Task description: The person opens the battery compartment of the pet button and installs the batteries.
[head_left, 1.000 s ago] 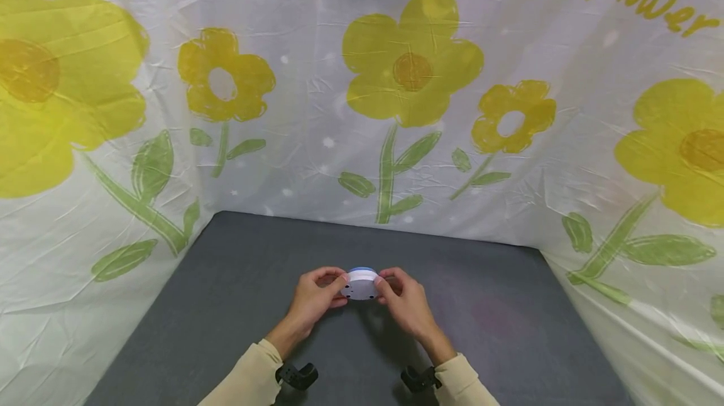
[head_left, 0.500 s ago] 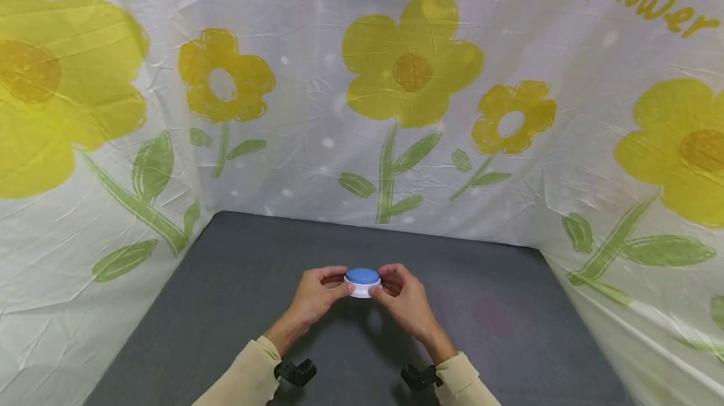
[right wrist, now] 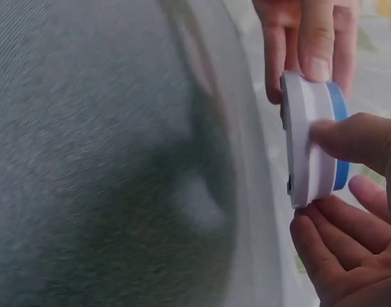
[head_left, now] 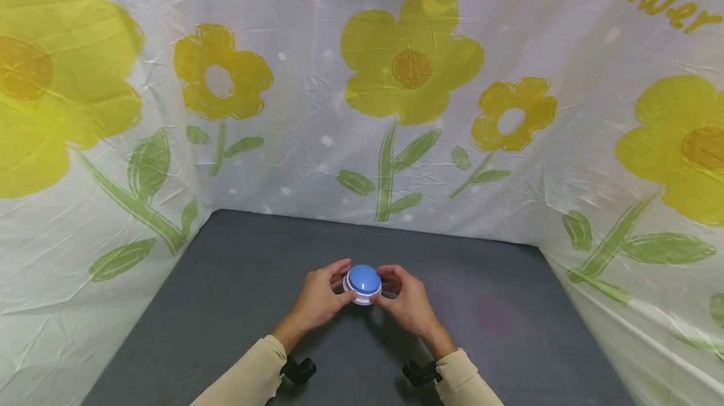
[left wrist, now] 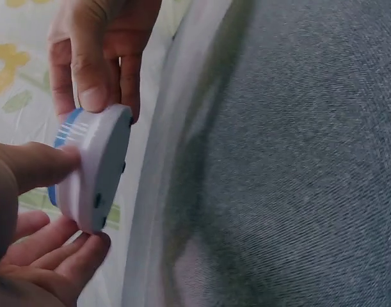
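Note:
Between my two hands is a round push button with a blue domed top and a white base, raised above the table. My left hand grips its left rim, thumb at the near side and fingers behind. On the right rim my right hand holds it the same way. In the left wrist view the button's white side and flat grey underside with small dark spots show. The right wrist view has the white base edge-on, with both thumbs pressed against it.
A dark grey table lies below the hands. White cloth printed with yellow flowers surrounds it at the back and sides. A black band sits at the left wrist and another band at the right.
The button has tilted in my hands: its grey underside faced me at first, then its side, and now its blue top. Both hands keep their hold.

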Demonstrator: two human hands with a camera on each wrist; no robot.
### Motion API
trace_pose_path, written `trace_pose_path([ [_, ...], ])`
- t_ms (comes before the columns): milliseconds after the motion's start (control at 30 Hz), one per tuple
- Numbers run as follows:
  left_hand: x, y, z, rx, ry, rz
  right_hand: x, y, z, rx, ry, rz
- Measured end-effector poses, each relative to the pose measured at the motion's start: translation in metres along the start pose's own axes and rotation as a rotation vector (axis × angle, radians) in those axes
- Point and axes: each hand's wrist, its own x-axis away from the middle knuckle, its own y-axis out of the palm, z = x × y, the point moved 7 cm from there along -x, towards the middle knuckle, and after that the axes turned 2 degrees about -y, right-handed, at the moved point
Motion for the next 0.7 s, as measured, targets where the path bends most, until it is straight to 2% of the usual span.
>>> trace_pose_path([
  [200, 0.002, 0.009, -0.007, -0.16, 0.051, -0.03, 0.003, 0.007, 0.012, 0.024, -0.006, -0.016],
  [367, 0.004, 0.012, -0.011, -0.212, 0.049, -0.035, 0.004, 0.011, 0.016, 0.065, -0.022, -0.029],
  [500, 0.006, 0.014, -0.014, -0.224, 0.023, -0.036, 0.006, 0.013, 0.019, 0.097, -0.011, -0.048],
  [700, 0.012, 0.018, -0.013, -0.292, 0.072, -0.012, 0.012, 0.016, 0.021, 0.145, -0.016, -0.057],
])
